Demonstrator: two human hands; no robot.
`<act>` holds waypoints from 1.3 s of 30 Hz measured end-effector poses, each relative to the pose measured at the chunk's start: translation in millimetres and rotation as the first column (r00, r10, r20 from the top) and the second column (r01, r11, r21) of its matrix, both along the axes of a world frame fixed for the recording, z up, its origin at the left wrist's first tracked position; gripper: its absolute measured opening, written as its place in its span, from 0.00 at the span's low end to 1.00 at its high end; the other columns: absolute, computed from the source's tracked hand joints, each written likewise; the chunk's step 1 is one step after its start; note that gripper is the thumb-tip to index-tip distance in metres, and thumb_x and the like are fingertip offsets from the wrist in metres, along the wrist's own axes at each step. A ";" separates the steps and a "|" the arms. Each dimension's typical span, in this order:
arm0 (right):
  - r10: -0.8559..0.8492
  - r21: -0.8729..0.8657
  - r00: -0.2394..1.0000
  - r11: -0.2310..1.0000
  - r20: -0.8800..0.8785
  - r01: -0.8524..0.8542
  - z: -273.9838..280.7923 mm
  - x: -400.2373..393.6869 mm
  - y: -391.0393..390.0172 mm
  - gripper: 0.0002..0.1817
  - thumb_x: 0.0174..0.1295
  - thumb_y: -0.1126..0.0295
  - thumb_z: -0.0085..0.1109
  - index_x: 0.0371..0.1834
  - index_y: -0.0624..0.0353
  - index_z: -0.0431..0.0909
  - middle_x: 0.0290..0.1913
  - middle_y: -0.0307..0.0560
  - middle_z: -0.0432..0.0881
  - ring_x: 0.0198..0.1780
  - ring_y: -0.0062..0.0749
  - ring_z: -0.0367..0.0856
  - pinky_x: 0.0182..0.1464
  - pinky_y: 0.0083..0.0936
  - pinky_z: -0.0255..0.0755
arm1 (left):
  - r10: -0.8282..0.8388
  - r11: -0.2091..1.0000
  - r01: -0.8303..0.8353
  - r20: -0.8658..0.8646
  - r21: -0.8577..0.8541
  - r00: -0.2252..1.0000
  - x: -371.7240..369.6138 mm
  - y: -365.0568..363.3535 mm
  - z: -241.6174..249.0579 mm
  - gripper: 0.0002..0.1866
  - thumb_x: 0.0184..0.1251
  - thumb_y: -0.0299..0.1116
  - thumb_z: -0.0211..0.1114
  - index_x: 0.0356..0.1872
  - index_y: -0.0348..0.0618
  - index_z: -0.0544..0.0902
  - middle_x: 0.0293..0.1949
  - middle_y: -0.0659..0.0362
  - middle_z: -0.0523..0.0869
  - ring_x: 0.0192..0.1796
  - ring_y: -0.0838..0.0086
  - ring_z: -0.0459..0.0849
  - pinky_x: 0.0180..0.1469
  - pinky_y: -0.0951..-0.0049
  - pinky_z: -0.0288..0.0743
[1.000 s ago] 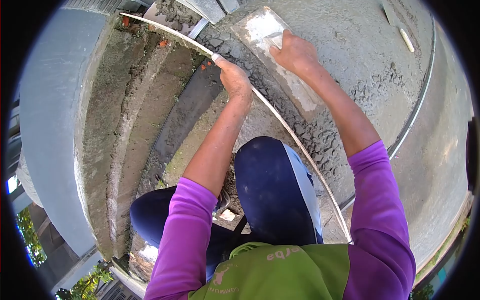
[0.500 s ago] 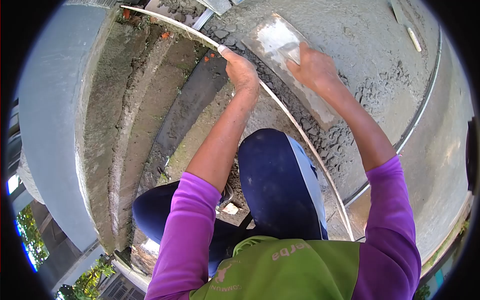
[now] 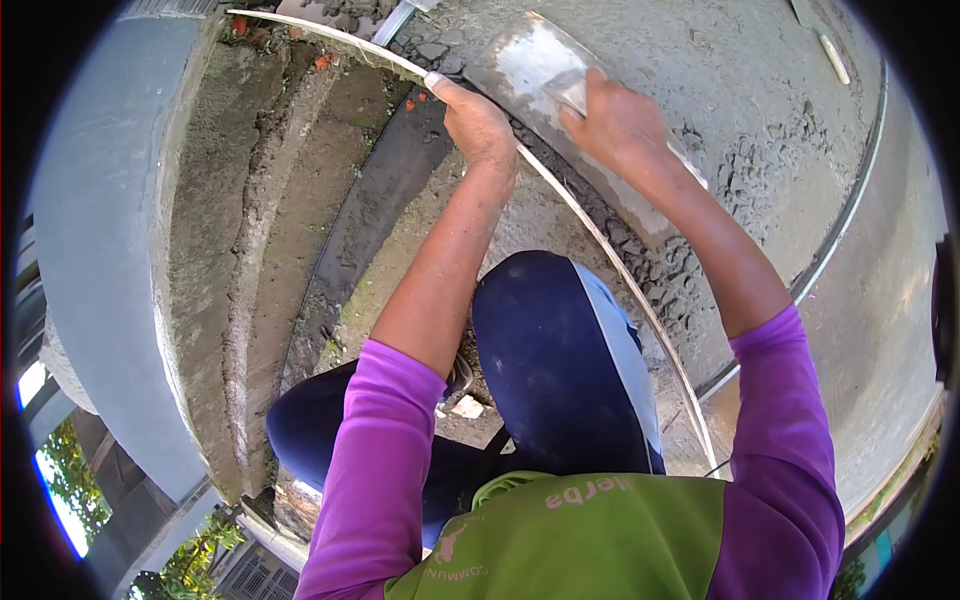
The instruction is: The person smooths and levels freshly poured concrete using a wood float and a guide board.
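Note:
My right hand (image 3: 622, 118) is closed around the handle of a long rectangular plastering trowel (image 3: 540, 60). Its wide blade lies on wet grey cement (image 3: 700, 60), along the inner side of a thin pale strip (image 3: 590, 225). The strip curves from the upper left down to beside my knee. My left hand (image 3: 480, 128) is wrapped over this strip, thumb stretched along it, left of the trowel. Its other fingers are largely hidden beneath. Rough, lumpy cement (image 3: 665, 285) shows between the strip and the smoother surface.
A second tool with a pale handle (image 3: 834, 60) lies on the cement at the upper right. A narrow metal strip (image 3: 850, 210) borders the cement on the right. To the left are a rough earthen step (image 3: 290, 190) and a smooth grey wall (image 3: 110, 200). My bent knee (image 3: 545, 340) is close below.
The trowel and my right hand have shifted slightly up and left, and more of the blade's right edge shows. My left hand keeps its hold on the strip.

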State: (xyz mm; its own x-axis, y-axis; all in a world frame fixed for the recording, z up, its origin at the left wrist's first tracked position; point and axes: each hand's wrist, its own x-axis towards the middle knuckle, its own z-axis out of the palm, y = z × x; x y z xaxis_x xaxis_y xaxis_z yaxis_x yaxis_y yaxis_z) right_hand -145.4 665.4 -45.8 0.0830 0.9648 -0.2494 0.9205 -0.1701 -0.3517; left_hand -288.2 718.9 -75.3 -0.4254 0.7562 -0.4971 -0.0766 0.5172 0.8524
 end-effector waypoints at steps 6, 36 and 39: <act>-0.122 0.155 0.992 0.980 -0.018 0.123 -3.0 32.5 32.2 0.32 0.65 0.47 0.61 0.52 0.71 0.76 0.41 0.69 0.87 0.45 0.62 0.87 0.49 0.47 0.82 | -0.060 0.998 0.060 0.017 -0.031 0.998 -8.7 8.0 -4.9 0.55 0.75 0.72 0.27 0.63 0.16 0.72 0.59 0.32 0.80 0.61 0.47 0.79 0.67 0.54 0.66; 0.020 0.110 1.000 0.994 0.011 -0.022 6.6 -25.5 65.5 0.26 0.68 0.54 0.61 0.56 0.68 0.77 0.45 0.61 0.88 0.50 0.49 0.89 0.53 0.42 0.81 | -0.046 0.998 0.047 -0.024 0.052 0.999 -6.6 5.7 -15.2 0.54 0.73 0.75 0.28 0.58 0.22 0.76 0.52 0.46 0.81 0.52 0.60 0.78 0.60 0.59 0.70; 0.077 0.116 0.997 0.991 -0.025 -0.073 14.7 -18.9 73.3 0.26 0.68 0.53 0.60 0.55 0.68 0.77 0.46 0.62 0.88 0.50 0.50 0.88 0.55 0.41 0.81 | -0.053 0.998 0.052 -0.049 -0.024 0.997 -11.5 12.1 -21.9 0.54 0.73 0.75 0.29 0.58 0.21 0.75 0.52 0.45 0.81 0.52 0.61 0.78 0.59 0.60 0.71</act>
State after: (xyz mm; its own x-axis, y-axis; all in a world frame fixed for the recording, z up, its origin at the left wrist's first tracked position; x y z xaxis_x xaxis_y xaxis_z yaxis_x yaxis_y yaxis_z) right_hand -164.4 738.7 -31.1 0.0035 0.9904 -0.1381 0.9183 -0.0579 -0.3917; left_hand -299.7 731.0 -97.3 -0.4102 0.7666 -0.4940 -0.0069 0.5390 0.8423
